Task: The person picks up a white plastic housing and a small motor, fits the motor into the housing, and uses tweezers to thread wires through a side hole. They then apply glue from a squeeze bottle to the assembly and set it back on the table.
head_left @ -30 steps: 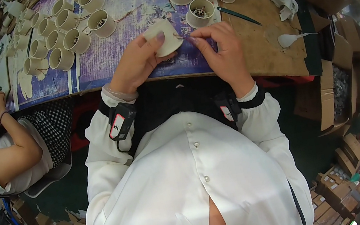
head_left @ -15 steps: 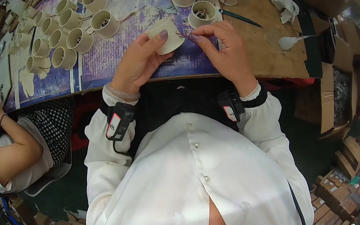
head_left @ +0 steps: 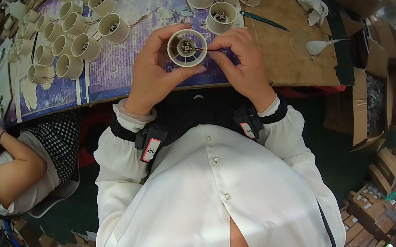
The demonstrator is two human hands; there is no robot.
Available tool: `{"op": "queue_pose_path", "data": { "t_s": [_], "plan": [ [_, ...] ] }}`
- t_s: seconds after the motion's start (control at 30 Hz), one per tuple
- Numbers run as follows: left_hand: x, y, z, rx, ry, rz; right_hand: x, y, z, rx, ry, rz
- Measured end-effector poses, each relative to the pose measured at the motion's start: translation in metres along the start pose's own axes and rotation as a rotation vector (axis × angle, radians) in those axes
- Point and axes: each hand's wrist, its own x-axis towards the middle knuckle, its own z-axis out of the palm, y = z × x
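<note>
Above the table's front edge, my left hand (head_left: 154, 73) is closed around a white cylindrical fan housing (head_left: 189, 58), thumb below and fingers over the far side. Its open end is turned toward me, showing spokes and a small round circuit board (head_left: 187, 47) in the middle. On the right side of the housing my right hand (head_left: 241, 56) pinches thin dark wires (head_left: 202, 49) between thumb and forefinger. Most of the wires' length is hidden by the fingers. Nearest beyond my right hand stands another white housing (head_left: 222, 26) with parts inside.
Several white housings (head_left: 70, 71) with trailing wires cover the table's left side. A dark green pointed tool (head_left: 264, 20), a crumpled white tissue (head_left: 313, 7) and a white nozzle-tipped piece (head_left: 321, 46) lie on brown cardboard at right. A co-worker's arm (head_left: 16, 148) is at far left.
My left hand has tipped the housing so its open end faces me and the inside shows. My right hand has stayed by its side, still pinching the wires, slightly shifted left.
</note>
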Motion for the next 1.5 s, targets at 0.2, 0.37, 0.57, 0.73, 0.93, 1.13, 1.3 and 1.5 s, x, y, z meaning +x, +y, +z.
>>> {"op": "queue_pose_path", "data": {
  "t_s": [0.2, 0.37, 0.57, 0.73, 0.93, 1.13, 1.3, 1.5],
  "plan": [
    [-0.001, 0.001, 0.001, 0.178, 0.009, 0.071, -0.002, 0.001, 0.001, -0.034, 0.007, 0.021],
    [-0.002, 0.001, -0.001, 0.311, 0.031, 0.068, -0.003, -0.003, 0.001, -0.105, 0.014, 0.004],
    [-0.002, 0.002, 0.0, 0.304, 0.053, 0.049, -0.009, -0.008, 0.012, 0.07, 0.01, 0.219],
    [-0.003, 0.001, -0.001, 0.272, 0.063, 0.038, -0.013, -0.005, 0.017, 0.234, 0.017, 0.366],
    [-0.004, -0.005, -0.003, -0.115, 0.13, -0.092, -0.013, -0.004, 0.009, 0.254, -0.074, 0.478],
    [0.0, -0.005, -0.013, -0.252, 0.174, -0.297, 0.005, -0.016, -0.004, -0.188, 0.115, -0.008],
    [0.0, -0.006, -0.011, -0.263, 0.119, -0.347, 0.011, -0.017, 0.002, -0.178, 0.086, -0.132],
    [-0.002, -0.009, -0.011, -0.269, 0.098, -0.324, 0.007, -0.008, 0.01, -0.172, 0.058, -0.121]
  ]
}}
